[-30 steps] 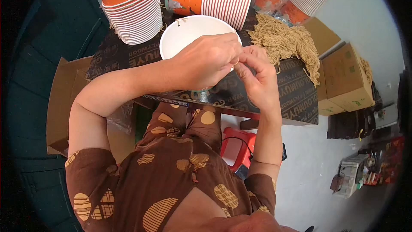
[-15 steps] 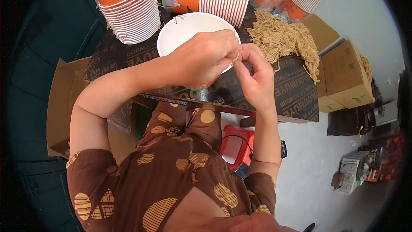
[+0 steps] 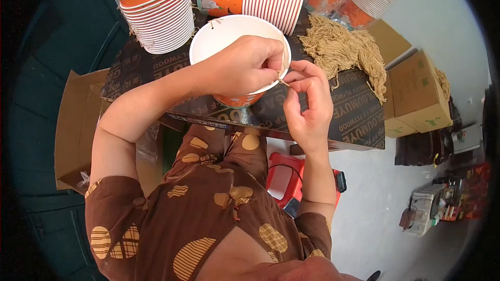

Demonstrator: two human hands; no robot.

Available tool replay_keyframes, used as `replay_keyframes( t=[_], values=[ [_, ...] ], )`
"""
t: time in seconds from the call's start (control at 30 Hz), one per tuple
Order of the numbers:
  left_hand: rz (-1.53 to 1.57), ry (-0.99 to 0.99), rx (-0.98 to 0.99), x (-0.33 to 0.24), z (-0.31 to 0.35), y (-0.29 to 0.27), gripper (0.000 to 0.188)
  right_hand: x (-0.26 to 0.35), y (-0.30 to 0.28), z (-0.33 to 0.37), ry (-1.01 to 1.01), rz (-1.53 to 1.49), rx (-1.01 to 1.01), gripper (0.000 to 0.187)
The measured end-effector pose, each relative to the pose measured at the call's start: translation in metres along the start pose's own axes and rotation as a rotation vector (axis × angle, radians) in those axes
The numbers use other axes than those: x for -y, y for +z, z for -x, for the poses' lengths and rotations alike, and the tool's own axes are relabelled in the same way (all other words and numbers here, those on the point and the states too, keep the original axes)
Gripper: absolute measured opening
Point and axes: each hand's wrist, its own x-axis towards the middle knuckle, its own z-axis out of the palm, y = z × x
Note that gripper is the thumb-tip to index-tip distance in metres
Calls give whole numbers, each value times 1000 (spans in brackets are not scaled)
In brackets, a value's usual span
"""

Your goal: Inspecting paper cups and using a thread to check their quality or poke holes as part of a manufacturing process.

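A round paper bucket [image 3: 219,41], white inside and orange outside, stands upright at the near edge of the table in front of me. A short tan string is looped through its far left rim. My left hand [image 3: 250,62] reaches across the bucket's mouth with curled fingers, pinching a tan string [image 3: 284,81] at the right rim. Just outside that rim my right hand [image 3: 311,106] holds the string's end between thumb and forefinger. A small knot or loop shows between the hands, but its exact form is too small to make out.
A tall stack of orange buckets [image 3: 161,23] stands at the left, and another stack [image 3: 271,0] lies on its side behind. A heap of tan strings [image 3: 344,47] lies right on the dark plywood table [image 3: 359,114]. Cardboard boxes [image 3: 416,93] flank the table; a red plastic stool [image 3: 297,161] stands below.
My right hand has drawn slightly down and away from my left, and the string between them is stretched out. My left hand has shifted a little left, and more of the bucket's front shows.
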Motion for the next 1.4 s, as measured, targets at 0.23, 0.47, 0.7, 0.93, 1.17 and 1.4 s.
replay_keyframes(
  t=[0.23,0.47,0.7,0.93,1.17,1.4],
  values=[
    [104,-242,18,1,0,0,7,4,1,3,38,-41,26,15],
    [148,-414,23,-5,-8,-2,2,0,2,3,2,11,47,14],
    [123,-369,21,2,-13,-1,2,-10,0,8,46,-39,65,12],
    [119,-341,52,3,-14,0,3,-8,4,15,369,-267,71,7],
    [91,-391,97,-2,-12,-5,2,-10,10,15,205,-124,1,4],
    [139,-422,77,1,-9,-10,2,-8,7,8,125,-52,-3,6]
  ],
)
